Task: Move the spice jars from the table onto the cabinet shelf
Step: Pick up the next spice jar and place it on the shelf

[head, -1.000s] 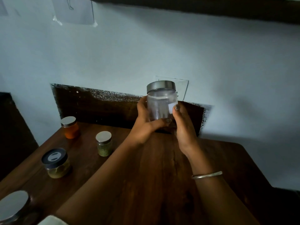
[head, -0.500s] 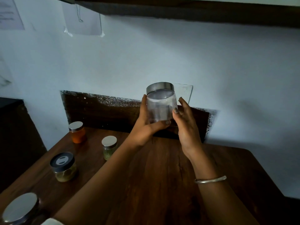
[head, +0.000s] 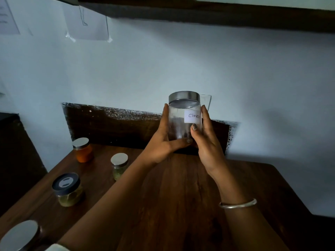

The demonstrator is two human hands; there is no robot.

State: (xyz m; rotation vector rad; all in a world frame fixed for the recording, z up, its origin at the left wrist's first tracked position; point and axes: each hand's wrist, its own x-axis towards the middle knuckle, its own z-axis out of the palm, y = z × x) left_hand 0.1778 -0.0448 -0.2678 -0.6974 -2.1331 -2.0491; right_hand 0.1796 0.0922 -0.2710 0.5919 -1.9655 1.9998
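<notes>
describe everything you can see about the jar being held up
The clear jar looks like glass, round, with a brushed metal lid closed on top. A white paper label on its side reads "Cloves" in handwriting, and dark contents sit low inside. It is upright, lifted above the wooden table before the wall. The left hand cups its side and base; the right hand grips the other side.
</notes>
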